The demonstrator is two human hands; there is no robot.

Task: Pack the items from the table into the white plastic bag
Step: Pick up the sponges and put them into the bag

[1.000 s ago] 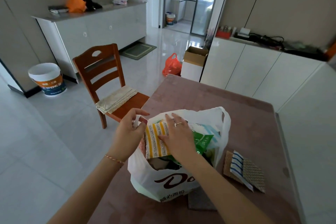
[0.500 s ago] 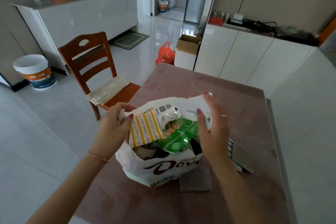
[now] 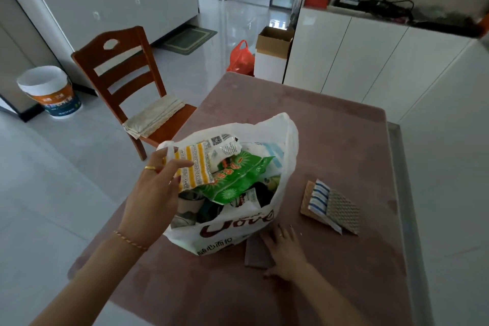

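The white plastic bag stands open in the middle of the pink table, stuffed with packets. A yellow-striped cloth and a green packet stick out of its top. My left hand grips the bag's left rim and handle, next to the striped cloth. Lower down, my right hand lies flat with its fingers spread on a grey cloth that is partly tucked under the bag's near right corner. A small stack of folded cloths lies on the table to the right of the bag.
A wooden chair with a folded towel on its seat stands at the table's left edge. On the floor are a white bucket, an orange bag and a cardboard box. White cabinets line the right side.
My right hand left the bag's mouth and dropped to the grey cloth on the table. My left hand stayed at the bag's left rim. The striped cloth now sits in the bag.
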